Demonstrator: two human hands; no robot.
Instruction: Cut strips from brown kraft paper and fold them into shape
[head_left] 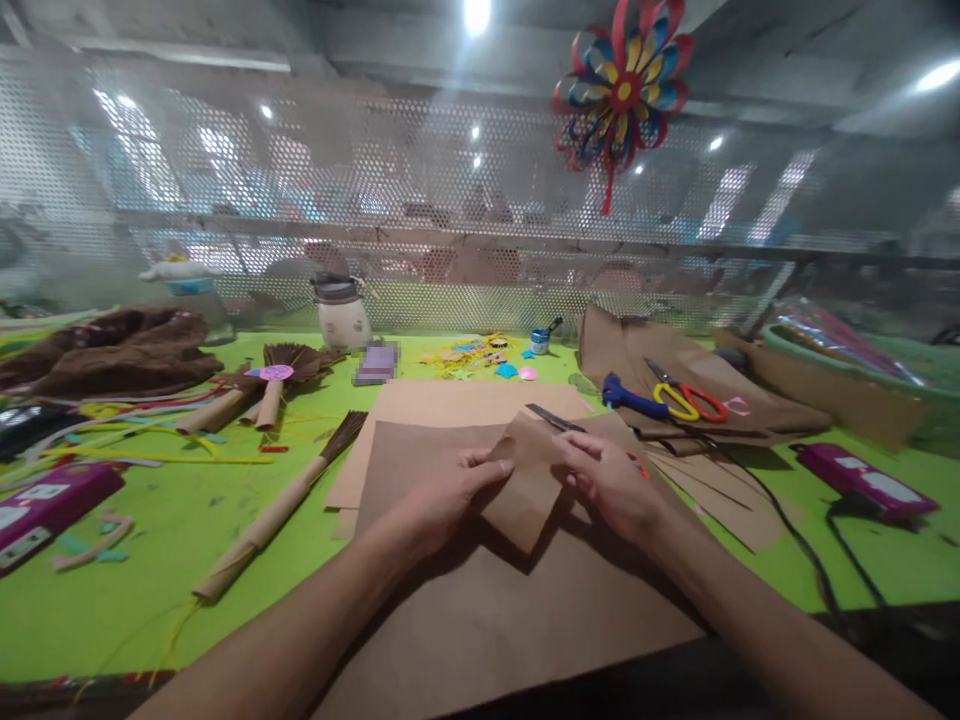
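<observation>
Forearms [322, 600] closest, coming in from 7 and 5 o'clock over a big brown sheet [525, 640]. Left hand [450, 490] pinches the 9 o'clock side of a paper piece [525, 500], thumb on top; right hand [611, 480] pinches the 3 o'clock side. So the paper piece is mid-worktop [157, 560], dead centre, bottom corner pointing at 6.

Scissors [555, 415] at the right hand, blade out toward 11 o'clock; from where I stand, can't tell if gripped or lying underneath. Main risk, I'd say: a twist of the right wrist, if gripped, could nick the paper or jab the left hand. Uneven pull between the pinches could tear it or crease it skewed. Loose bottom corner might buckle.

Glue gun [634, 398] at 2 o'clock, close to folded paper [772, 400]; could scorch it if hot. Cable [808, 555] passes near the right forearm; an elbow swing might snag it.
</observation>
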